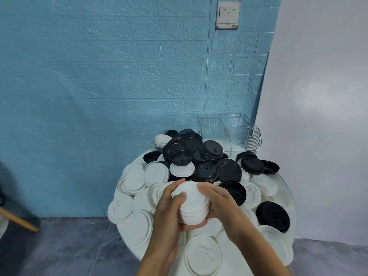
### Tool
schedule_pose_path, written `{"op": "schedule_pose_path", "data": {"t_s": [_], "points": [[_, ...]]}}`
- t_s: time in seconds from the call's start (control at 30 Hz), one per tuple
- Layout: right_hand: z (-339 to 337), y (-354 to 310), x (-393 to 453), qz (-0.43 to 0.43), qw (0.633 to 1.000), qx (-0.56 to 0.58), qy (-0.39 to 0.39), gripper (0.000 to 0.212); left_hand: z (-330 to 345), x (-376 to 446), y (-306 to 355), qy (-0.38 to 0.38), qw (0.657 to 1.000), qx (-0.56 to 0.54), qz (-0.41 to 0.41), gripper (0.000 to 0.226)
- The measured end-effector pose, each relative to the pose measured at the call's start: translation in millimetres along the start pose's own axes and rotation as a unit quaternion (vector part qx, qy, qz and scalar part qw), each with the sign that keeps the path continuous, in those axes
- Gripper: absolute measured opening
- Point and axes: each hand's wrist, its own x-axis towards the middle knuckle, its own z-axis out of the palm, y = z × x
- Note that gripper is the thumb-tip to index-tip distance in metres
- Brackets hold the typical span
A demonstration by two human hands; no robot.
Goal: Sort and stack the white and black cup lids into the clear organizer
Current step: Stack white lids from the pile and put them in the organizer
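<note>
I cup a stack of white lids (pixel 192 204) between my left hand (pixel 169 204) and right hand (pixel 219 200), fingers curled round it, near the table's middle. I'd square the edges before carrying it to the clear organizer (pixel 229 132), far right.

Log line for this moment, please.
hands: left and right grip white stack | organizer: no lids visible | table: loose white and black lids

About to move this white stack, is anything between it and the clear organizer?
Yes: the heap of black lids lies between the white stack and the clear organizer; lift over it.
</note>
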Motion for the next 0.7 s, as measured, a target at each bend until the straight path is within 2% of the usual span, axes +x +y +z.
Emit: {"op": "schedule_pose_path", "data": {"t_s": [0.17, 0.33, 0.43, 0.53, 0.6, 0.7], "points": [[2.2, 5.0, 0.8, 0.006, 0.998, 0.052, 0.022, 0.027, 0.6, -1.0, -0.5, 0.012, 1.000, -0.007, -0.018, 0.031], [-1.7, 3.4, 1.4, -0.015, 0.999, 0.048, -0.006, 0.023, -1.1, -2.9, 3.1, -0.022, 0.999, -0.019, -0.036, 0.024], [-4.5, 1.8, 2.5, -0.043, 0.998, -0.011, -0.036, 0.026, -2.3, -5.9, 7.6, -0.079, 0.995, 0.005, -0.062, 0.039], [-11.4, -0.5, 2.2, -0.080, 0.990, -0.111, -0.034, 0.032, -5.4, -5.0, 9.1, -0.070, 0.996, 0.015, -0.047, 0.042], [-22.7, -0.4, 2.7, -0.103, 0.980, -0.169, 0.019, 0.033, -10.4, -3.4, 11.3, -0.044, 0.999, 0.009, -0.026, 0.042], [-44.5, 4.7, 3.9, -0.153, 0.944, -0.274, 0.103, 0.011, -20.3, -2.5, 14.5, -0.009, 1.000, 0.016, 0.004, 0.043]]}}
